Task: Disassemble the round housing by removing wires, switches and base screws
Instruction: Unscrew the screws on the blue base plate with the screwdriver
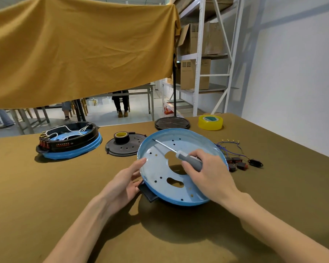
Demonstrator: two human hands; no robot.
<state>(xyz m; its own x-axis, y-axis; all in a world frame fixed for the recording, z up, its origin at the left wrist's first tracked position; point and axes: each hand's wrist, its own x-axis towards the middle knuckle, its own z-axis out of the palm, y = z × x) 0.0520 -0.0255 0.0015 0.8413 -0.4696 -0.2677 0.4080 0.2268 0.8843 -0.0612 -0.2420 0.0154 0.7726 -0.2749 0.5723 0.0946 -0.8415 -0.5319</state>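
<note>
Two hands: your left hand (130, 180) steadies the near-left rim of the blue base pan (160, 168), fingers fairly straight; your right hand (205, 168) is wrapped round the screwdriver (186, 158).
Pan: tilted up over the cloth-covered table (65, 186), a black part under its near edge.
Slip risk: the tip sits near the far rim; push hard and it may skate off.
Tip risk: loosen your left hold and the pan could drop flat.
Loose parts: removed wires and switches (235, 160) lie just right; a swing could scatter them.

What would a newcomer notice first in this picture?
First, the tilted round blue metal pan in the middle, steadied at its rim by the left hand. The right hand holds a grey-handled screwdriver over it. Behind hangs a large mustard cloth.
</note>
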